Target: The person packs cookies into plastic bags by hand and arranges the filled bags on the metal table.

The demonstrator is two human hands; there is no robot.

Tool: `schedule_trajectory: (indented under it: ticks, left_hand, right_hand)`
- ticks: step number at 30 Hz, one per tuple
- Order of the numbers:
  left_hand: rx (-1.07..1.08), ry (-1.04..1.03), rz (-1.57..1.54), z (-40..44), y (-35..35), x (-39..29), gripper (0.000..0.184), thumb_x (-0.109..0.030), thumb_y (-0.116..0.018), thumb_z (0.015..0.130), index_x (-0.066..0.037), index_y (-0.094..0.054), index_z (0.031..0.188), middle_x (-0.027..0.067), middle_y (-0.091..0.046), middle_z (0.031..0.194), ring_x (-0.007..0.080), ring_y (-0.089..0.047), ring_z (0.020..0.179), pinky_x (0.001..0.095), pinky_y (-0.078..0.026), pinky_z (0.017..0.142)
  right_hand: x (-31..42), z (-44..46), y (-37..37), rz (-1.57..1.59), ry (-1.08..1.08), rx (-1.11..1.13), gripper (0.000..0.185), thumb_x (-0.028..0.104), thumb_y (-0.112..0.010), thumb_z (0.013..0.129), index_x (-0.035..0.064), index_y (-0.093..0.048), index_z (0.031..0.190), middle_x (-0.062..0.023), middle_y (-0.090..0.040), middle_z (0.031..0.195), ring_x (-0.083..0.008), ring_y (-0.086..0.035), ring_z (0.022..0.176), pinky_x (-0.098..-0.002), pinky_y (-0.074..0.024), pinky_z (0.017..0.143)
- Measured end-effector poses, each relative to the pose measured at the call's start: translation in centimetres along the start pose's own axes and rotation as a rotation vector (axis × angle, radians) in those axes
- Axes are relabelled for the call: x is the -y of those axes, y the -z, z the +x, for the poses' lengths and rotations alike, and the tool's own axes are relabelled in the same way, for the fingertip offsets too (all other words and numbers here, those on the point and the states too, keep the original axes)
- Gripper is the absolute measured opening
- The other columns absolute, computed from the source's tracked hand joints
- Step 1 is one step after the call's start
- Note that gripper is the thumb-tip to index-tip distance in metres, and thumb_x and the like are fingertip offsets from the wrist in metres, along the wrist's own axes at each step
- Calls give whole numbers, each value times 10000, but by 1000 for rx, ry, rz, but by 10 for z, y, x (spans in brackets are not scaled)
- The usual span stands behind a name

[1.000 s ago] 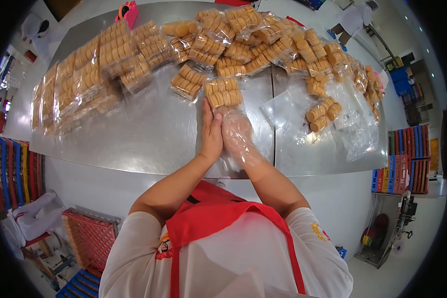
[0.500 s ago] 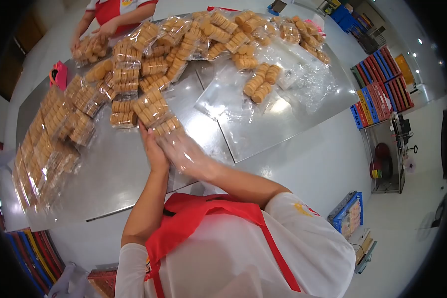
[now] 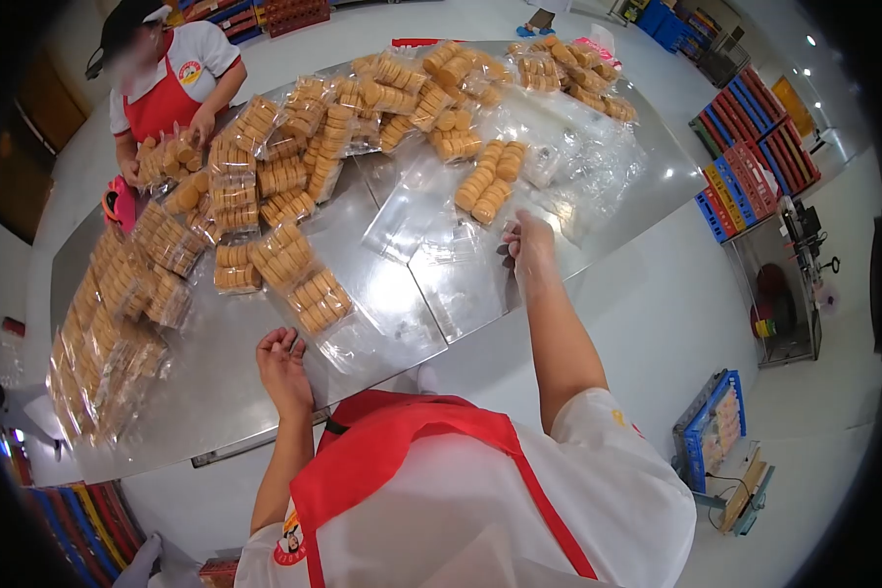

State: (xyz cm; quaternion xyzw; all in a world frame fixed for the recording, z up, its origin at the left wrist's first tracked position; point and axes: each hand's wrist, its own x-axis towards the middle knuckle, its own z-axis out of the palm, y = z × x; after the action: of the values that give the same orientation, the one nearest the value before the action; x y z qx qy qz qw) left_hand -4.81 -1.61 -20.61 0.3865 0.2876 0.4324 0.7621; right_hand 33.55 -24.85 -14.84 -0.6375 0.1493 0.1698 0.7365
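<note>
My left hand [image 3: 284, 372] is at the table's near edge, palm turned up and fingers loosely bent, holding nothing. Just beyond it lies a clear bag of round biscuits [image 3: 318, 299], its loose plastic end toward me. My right hand [image 3: 531, 247] is over the right part of the table, its bent fingers apart and in shadow, beside clear plastic bags [image 3: 583, 162]. Close to its fingertips, rows of round biscuits [image 3: 490, 181] lie on the plastic. Whether those fingers touch the film I cannot make out.
Many bagged biscuits [image 3: 108, 323] are piled along the left and far sides of the steel table [image 3: 216, 392]. Across it a person in a red apron [image 3: 167, 93] handles biscuits. A pink object [image 3: 120, 204] is at the left edge. Stacked crates [image 3: 755, 152] stand right.
My hands have parted from the biscuit bag, which now lies on the table. The left drew back toward me; the right swung right toward the loose biscuits. The view has shifted slightly.
</note>
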Motion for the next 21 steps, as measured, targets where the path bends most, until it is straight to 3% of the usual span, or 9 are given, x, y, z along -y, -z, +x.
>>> schedule_trajectory:
  ticks: [3,6,8,11,14,16,18,20,21]
  left_hand:
    - [-17,14,40,3,-1,3,217,-132,-506,988,-29,-520,1179,103,-566,1155,232,-593,1052,354,-493,893]
    - [-28,60,25,1,-4,-5,193,-88,-514,967,-25,-539,1147,95,-592,1063,212,-604,958,326,-503,841]
    - [-61,106,45,-7,-7,-20,175,-72,-519,957,-25,-553,1122,84,-603,1008,190,-599,905,307,-500,813]
    - [-58,5,221,-9,0,-27,166,-66,-543,939,-33,-563,1100,65,-608,969,163,-584,906,297,-487,812]
    - [87,-191,411,-10,-31,-51,210,-74,-583,912,-25,-569,1116,68,-598,1021,154,-571,955,300,-472,844]
    - [285,-233,505,-14,-73,-78,418,-131,-687,858,-8,-536,1228,94,-570,1154,203,-553,1079,339,-450,953]
    - [405,-445,806,-8,-112,-93,668,-197,-780,800,-4,-456,1352,120,-515,1281,254,-511,1200,369,-400,1051]
    - [486,-464,946,-11,-143,-118,811,-236,-829,766,-19,-392,1414,141,-484,1336,272,-460,1281,393,-355,1104]
    - [577,-387,833,-7,-146,-117,772,-219,-814,785,-25,-400,1407,133,-500,1309,259,-487,1247,383,-380,1079]
  right_hand:
    - [-7,34,-11,-157,-61,-9,221,220,-636,906,12,-661,979,-19,-572,710,-175,-565,591,-325,-442,484]
    - [10,20,-16,-630,765,-54,167,198,-640,901,52,-670,825,-59,-631,715,-242,-603,620,-402,-482,570]
    - [65,-53,-36,-987,1190,-194,127,167,-643,882,59,-655,816,-135,-644,746,-333,-619,690,-457,-490,659]
    - [109,-90,-48,-1224,1533,-21,111,139,-638,858,51,-648,793,-180,-639,794,-376,-615,772,-475,-486,681]
    - [140,-95,-58,-1363,1622,229,75,122,-630,841,62,-656,803,-155,-633,797,-363,-610,781,-468,-485,702]
    - [141,-113,-71,-1207,1738,485,70,108,-630,836,54,-647,793,-145,-633,802,-357,-607,773,-456,-486,708]
    - [134,-144,-86,-1102,1732,740,70,99,-637,830,42,-640,791,-138,-629,804,-350,-604,773,-444,-486,711]
    - [130,-181,-106,-1073,1677,995,77,97,-649,825,26,-637,798,-134,-621,801,-343,-601,780,-432,-484,709]
    - [120,-191,-112,-1042,1637,1046,92,111,-663,826,24,-641,809,-126,-620,796,-321,-613,787,-422,-487,714]
